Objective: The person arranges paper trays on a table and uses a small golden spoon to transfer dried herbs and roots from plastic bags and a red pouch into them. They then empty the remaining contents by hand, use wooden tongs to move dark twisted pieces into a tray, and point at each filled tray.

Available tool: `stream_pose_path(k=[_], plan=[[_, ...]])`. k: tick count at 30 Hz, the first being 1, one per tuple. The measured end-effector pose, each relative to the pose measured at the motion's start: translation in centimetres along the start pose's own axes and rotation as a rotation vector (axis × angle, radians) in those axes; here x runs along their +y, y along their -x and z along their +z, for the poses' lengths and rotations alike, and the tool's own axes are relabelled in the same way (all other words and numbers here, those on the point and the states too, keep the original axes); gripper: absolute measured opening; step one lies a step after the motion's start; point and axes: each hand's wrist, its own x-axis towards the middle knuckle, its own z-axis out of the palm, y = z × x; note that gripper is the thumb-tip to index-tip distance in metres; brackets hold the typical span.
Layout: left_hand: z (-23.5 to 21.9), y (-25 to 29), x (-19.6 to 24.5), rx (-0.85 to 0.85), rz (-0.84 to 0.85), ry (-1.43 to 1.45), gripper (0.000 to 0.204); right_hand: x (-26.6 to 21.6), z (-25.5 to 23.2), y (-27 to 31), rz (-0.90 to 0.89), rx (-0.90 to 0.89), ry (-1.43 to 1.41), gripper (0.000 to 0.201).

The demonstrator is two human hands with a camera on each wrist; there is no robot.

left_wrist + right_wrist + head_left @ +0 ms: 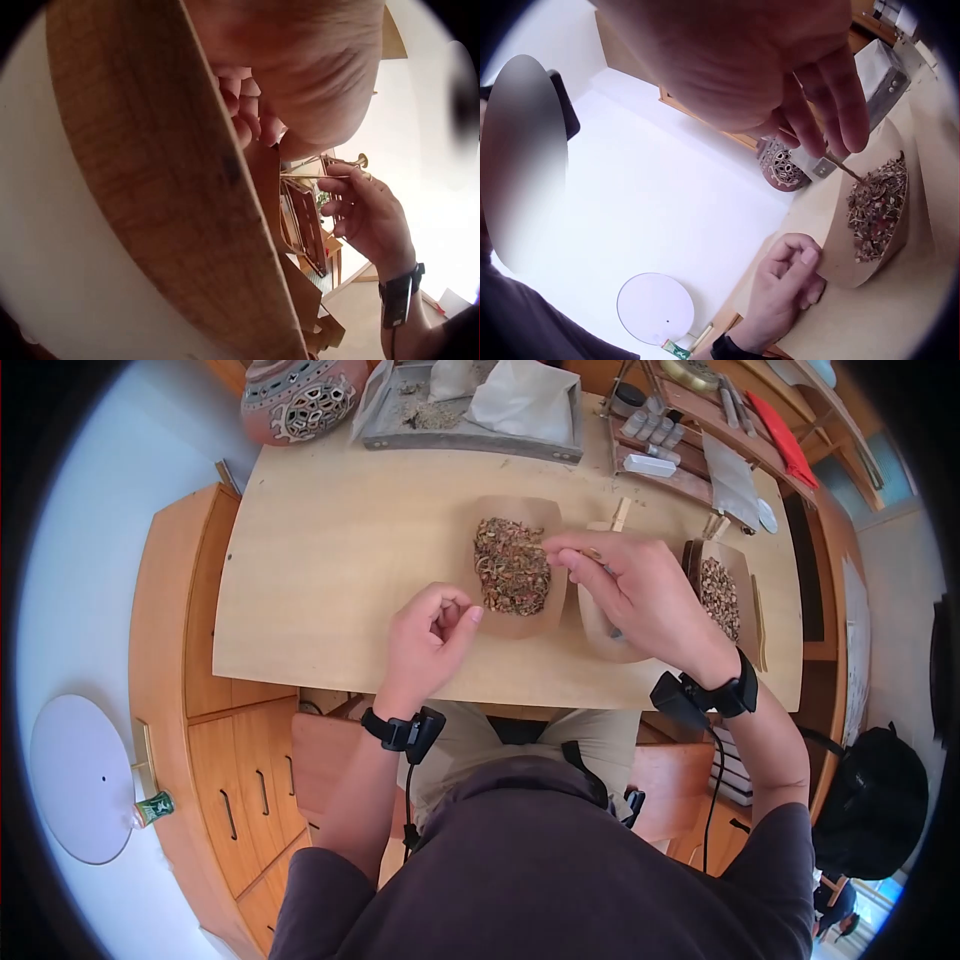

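Note:
A paper tray (543, 622) of dried, chopped plant pieces (512, 565) sits on the table in front of me. My right hand (640, 595) is over its right side, pinching a thin brown stick (849, 171) between thumb and fingers. In the right wrist view the stick slants down, its lower end at the plant pieces. Beside the tray's near left edge, my left hand (430, 640) rests with loosely curled fingers, nothing showing in it. Its thumb lies close by the tray's rim.
Partly under my right hand is a second pale container (600, 635). Right of it stands a tray of light brown pieces (718, 595). Along the back are a patterned pot (300, 400), a grey tray (475, 445) with white bags, and a wooden rack (690, 480) with small jars.

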Motion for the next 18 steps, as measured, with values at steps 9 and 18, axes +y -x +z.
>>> stream_pose_path(k=[9,18], plan=[[-0.3,-0.3,0.4,-0.017,0.028,0.014,0.009,0.5,0.1,0.6,0.064,-0.244,0.02,0.024],[-0.5,-0.6,0.8,-0.009,0.049,0.009,0.009,2.6,-0.8,-1.4,0.196,-0.091,-0.05,0.028]])
